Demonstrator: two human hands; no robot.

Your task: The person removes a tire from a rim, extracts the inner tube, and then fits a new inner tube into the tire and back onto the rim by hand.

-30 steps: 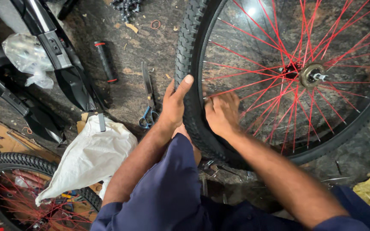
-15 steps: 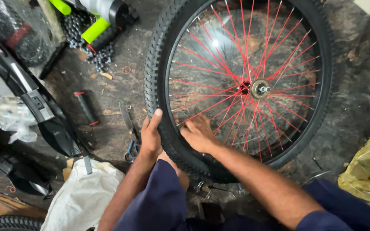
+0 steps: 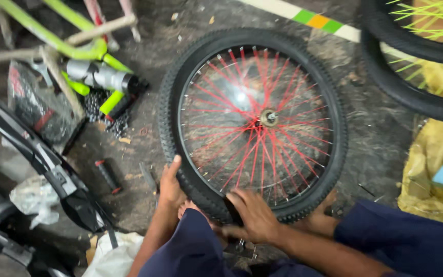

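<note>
— What is different from a moment ago?

— The view is pulled back: the whole wheel (image 3: 255,125) now shows, lying flat on the floor (image 3: 380,138), where before only part of it filled the picture. The hands have kept to the near edge of the tyre (image 3: 180,169).

— And the left hand?

— The left hand (image 3: 170,182) lies on the outer tread at the near left, fingers curled over the rubber, thumb up along the sidewall. It presses or grips the tyre rather than closing round anything loose.

— The right?

— The right hand (image 3: 255,215) is spread on the tyre's near side, fingers reaching toward the rim. I cannot tell whether it pinches the bead or just pushes. A bare foot (image 3: 193,210) sits between the two hands against the tyre.

— So the work goes on in the same place?

— I judge so: same stretch of tyre, same hold.

— Farther off?

— A dark grip (image 3: 107,175) lies left of the wheel, a green frame (image 3: 78,41) beyond it, a second tyre (image 3: 411,56) at far right.
</note>
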